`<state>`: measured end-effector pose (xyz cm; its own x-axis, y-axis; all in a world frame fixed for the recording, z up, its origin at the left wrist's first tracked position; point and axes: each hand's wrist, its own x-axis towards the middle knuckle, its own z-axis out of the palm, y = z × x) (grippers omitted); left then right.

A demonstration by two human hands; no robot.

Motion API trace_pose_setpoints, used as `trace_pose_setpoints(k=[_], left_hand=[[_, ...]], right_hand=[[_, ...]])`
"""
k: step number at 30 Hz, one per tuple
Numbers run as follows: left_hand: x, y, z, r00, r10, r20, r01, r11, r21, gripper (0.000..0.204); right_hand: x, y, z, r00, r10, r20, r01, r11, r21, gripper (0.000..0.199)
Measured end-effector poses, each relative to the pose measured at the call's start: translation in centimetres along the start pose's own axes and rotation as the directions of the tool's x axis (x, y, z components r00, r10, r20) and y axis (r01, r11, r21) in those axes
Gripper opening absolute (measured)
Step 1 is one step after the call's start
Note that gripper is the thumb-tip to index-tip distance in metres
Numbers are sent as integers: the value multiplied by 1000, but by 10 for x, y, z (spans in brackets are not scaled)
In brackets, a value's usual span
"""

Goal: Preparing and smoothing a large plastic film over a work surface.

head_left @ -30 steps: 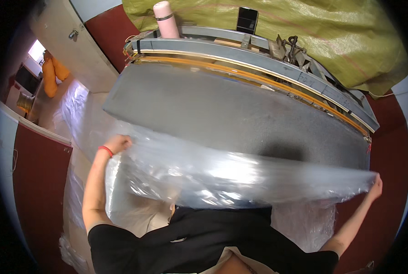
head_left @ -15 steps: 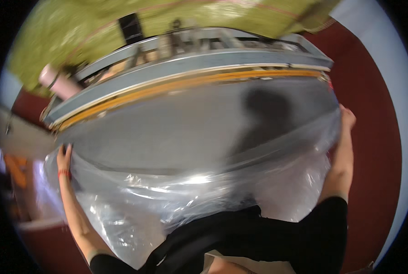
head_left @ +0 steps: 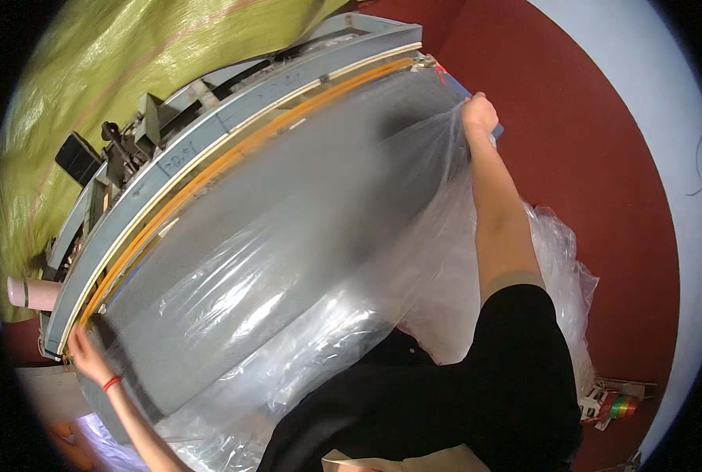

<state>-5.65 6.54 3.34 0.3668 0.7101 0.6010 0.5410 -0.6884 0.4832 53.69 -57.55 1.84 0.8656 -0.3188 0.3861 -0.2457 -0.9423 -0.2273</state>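
A clear plastic sheet (head_left: 304, 338) lies wrinkled and shiny over a long grey panel (head_left: 312, 189). At the panel's far right corner my right hand (head_left: 481, 116) is closed on the bunched edge of the sheet, which pulls into folds there. My left hand (head_left: 90, 358), with a red band at the wrist, is at the left end of the panel beside an orange strip (head_left: 209, 173). Its fingers seem closed on the sheet's other edge, though the fingertips are partly hidden. The loose part of the sheet hangs against my black shirt and down to the right.
Beyond the strip runs a grey metal beam (head_left: 186, 149) with brackets. A pink bottle (head_left: 35, 293) and a black phone-like slab (head_left: 77, 158) rest by it. Yellow-green sheeting (head_left: 131, 71) hangs behind. The floor is dark red (head_left: 595, 197); a rainbow-coloured roll (head_left: 622, 407) lies right.
The view has turned, so the panel now slants up to the right. Both hands have moved to the strip's ends, and the plastic sheet now covers more of the panel.
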Motion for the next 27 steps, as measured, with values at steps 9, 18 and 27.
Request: trace_pose_setpoints(k=[9,18,27], left_hand=[[-187,476,181,216,716,664,405,553,-728,22],[-209,604,263,10,600,800,857,406,-316,39],[-125,450,83,-118,870,479,662,428,-615,28]], right_hand=[[3,17,8,999,-3,-40,5,999,51,23],[14,39,13,975,83,-206,79,738,670,24],[16,36,25,963,-20,-269,197,733,651,20]])
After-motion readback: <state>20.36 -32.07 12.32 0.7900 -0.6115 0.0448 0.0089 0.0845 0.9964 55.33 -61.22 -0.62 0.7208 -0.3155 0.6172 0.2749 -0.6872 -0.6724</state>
